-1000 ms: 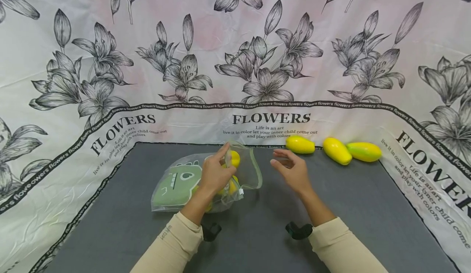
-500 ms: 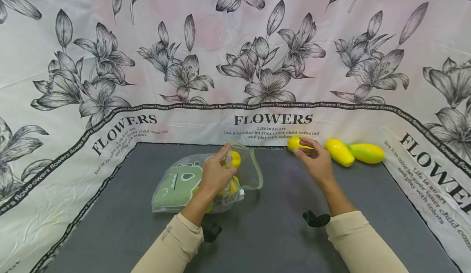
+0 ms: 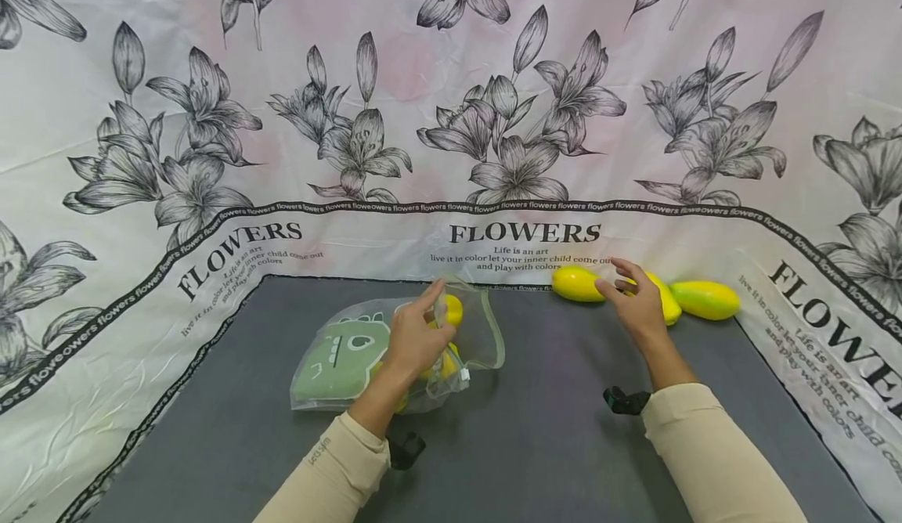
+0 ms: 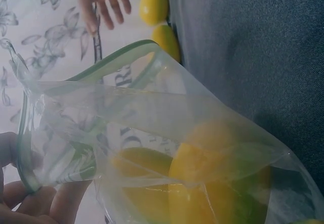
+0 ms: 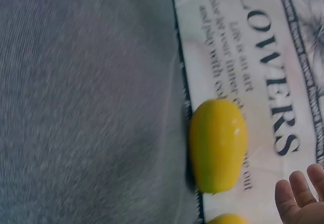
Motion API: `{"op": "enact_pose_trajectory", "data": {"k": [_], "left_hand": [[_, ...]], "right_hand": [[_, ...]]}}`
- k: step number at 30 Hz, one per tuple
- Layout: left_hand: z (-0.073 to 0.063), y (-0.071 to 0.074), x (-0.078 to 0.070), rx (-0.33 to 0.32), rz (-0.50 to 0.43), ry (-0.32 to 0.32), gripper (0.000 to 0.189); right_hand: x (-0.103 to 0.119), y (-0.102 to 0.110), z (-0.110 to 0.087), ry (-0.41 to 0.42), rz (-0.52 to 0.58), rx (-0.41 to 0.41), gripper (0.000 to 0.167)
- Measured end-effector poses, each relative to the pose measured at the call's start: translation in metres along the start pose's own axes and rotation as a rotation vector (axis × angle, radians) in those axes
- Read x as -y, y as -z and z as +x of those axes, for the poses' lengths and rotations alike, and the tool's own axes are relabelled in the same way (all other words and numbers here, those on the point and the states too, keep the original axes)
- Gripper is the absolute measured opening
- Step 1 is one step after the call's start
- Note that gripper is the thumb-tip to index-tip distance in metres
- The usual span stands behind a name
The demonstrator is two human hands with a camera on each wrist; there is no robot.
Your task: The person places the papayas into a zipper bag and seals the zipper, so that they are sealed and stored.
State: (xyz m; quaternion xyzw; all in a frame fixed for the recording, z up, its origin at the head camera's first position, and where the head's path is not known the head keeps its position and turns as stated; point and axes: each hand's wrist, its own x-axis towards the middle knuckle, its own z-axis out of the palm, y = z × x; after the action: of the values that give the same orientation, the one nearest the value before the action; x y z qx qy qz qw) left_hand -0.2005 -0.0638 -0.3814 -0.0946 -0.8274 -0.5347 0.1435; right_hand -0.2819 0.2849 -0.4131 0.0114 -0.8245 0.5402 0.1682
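Note:
My left hand [image 3: 416,340] pinches the green-edged mouth of a clear slider-zip bag [image 3: 338,355] printed with a green cartoon monster. In the left wrist view, my left fingers [image 4: 38,201] grip that rim, and several yellow mango-like fruits [image 4: 217,183] lie inside the bag. My right hand [image 3: 643,311], fingers loosely spread and holding nothing, is over the back right of the table. It overlaps the middle yellow fruit [image 3: 669,304] in the head view. Another yellow fruit [image 3: 574,284] lies just left of its fingertips, and a greenish-yellow one [image 3: 707,301] farther right.
The grey tabletop [image 3: 521,445] ends at a white flower-printed cloth [image 3: 380,245] that rises behind and at both sides. The loose fruits lie along the back edge. Dark straps [image 3: 407,452] hang at both wrists.
My right hand has moved rightward, past the leftmost loose fruit to in front of the middle one. My left hand keeps its hold on the bag's mouth.

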Motion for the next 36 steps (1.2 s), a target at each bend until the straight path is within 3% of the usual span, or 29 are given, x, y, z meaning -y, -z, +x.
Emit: {"op": "enact_pose_trajectory", "data": {"k": [9, 18, 28, 36], "left_hand": [[0.0, -0.001, 0.0, 0.004, 0.011, -0.008, 0.072], [0.003, 0.0, 0.0, 0.006, 0.02, -0.003, 0.072], [0.012, 0.005, 0.002, 0.029, 0.012, 0.005, 0.072], [0.02, 0.009, 0.005, 0.046, 0.006, 0.009, 0.071]], "right_hand": [[-0.024, -0.003, 0.015, -0.11, -0.081, 0.057, 0.069], [-0.043, -0.012, 0.031, -0.275, -0.115, 0.201, 0.085], [-0.051, -0.017, 0.044, -0.342, -0.141, 0.283, 0.092], [-0.053, -0.022, 0.05, -0.392, -0.141, 0.302, 0.089]]}}
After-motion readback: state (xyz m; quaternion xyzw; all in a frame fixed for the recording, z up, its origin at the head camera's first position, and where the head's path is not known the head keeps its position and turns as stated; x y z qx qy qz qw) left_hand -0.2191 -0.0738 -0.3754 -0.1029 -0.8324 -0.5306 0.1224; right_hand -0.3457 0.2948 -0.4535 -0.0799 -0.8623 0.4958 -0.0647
